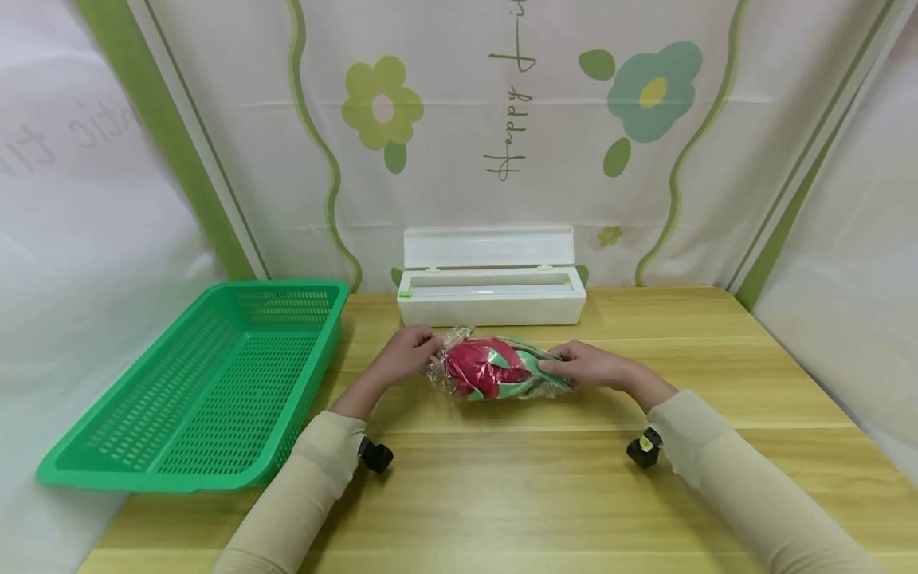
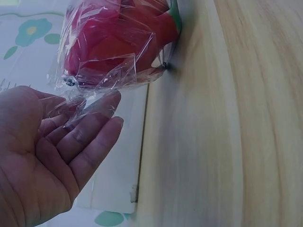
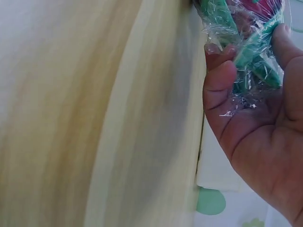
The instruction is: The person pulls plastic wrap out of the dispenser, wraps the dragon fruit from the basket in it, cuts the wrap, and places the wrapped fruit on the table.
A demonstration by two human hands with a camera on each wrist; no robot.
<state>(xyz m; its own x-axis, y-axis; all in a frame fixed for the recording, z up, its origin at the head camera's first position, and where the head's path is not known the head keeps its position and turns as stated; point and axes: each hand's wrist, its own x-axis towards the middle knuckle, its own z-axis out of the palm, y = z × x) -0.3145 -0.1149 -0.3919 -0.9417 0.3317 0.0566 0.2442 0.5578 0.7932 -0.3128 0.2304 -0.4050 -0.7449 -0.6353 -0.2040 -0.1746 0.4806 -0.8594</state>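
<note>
A pink-red dragon fruit with green scales, wrapped in clear plastic film, lies sideways between the two hands above the middle of the table. At its red end, my left hand pinches the gathered film between thumb and index finger, the other fingers loosely extended in the left wrist view. My right hand grips the green leafy end through the film, thumb on one side and fingers on the other. Part of that end is hidden by the fingers.
Behind the fruit stands a long white box with its lid raised against the printed curtain. A green perforated basket sits on the left of the wooden table. White curtains enclose the back and sides.
</note>
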